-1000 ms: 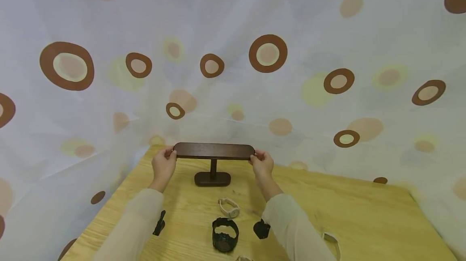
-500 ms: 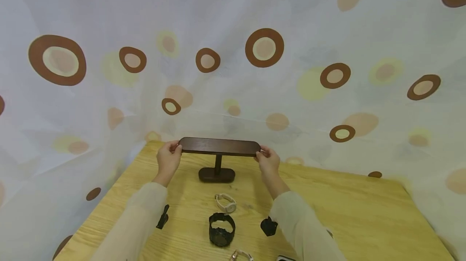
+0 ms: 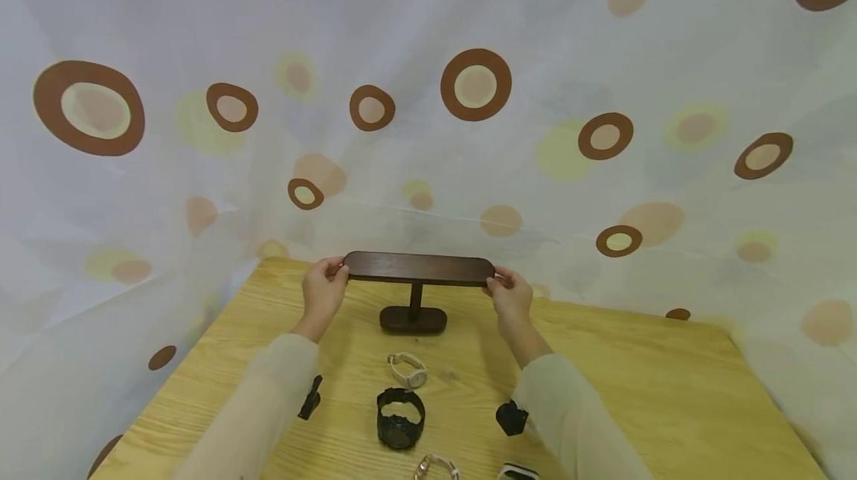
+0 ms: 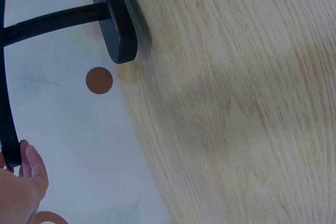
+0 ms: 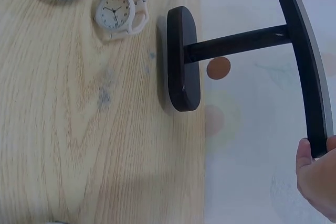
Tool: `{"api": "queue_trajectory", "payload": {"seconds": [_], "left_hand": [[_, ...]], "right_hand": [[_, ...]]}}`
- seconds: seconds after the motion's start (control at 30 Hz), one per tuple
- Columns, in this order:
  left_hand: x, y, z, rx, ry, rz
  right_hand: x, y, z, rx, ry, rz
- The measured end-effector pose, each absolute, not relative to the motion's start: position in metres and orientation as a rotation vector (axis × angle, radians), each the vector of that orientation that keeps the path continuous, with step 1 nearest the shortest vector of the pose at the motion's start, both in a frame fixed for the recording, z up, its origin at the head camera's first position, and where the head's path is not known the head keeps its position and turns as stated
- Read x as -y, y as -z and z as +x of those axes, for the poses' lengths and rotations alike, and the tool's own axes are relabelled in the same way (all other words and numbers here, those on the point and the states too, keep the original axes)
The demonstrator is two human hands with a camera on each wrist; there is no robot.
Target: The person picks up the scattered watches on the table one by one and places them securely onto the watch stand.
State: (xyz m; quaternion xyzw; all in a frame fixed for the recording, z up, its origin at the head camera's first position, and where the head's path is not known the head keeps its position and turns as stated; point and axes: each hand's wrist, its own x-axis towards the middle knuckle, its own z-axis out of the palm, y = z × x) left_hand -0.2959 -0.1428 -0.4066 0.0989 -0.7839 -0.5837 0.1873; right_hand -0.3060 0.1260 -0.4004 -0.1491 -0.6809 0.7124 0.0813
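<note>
A dark brown wooden T-shaped stand (image 3: 419, 268) has a long rounded bar on top, a short post and an oblong base. Its bar is held at both ends. My left hand (image 3: 324, 290) pinches the left end, thumb at the front edge and fingers behind. At the opposite end, my right hand (image 3: 512, 300) grips the same way. The base (image 5: 181, 59) sits at the table's back edge in the right wrist view. Just in front of it lies a white wristwatch (image 3: 408, 370) with a round dial. A chunky black wristwatch (image 3: 399, 420) stands closer to me.
At the bottom of the head view, a watch with a pale strap (image 3: 435, 467) and a black-and-white object (image 3: 518, 472) are partly cut off. The wooden table (image 3: 643, 376) extends right. A dotted sheet (image 3: 402, 33) hangs behind and at the sides.
Both hands have shifted the stand to the right relative to the white watch, keeping their hold on the bar. The head view has turned slightly, showing more of the near table.
</note>
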Motion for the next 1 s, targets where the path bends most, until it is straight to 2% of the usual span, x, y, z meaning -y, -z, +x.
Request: {"api": "queue_trajectory", "payload": {"seconds": [1.0], "left_hand": [[0.074,0.413,-0.303,2.209,1.772,0.065]], "right_hand": [[-0.202,0.400,-0.278,1.991,-2.067,-0.476]]}}
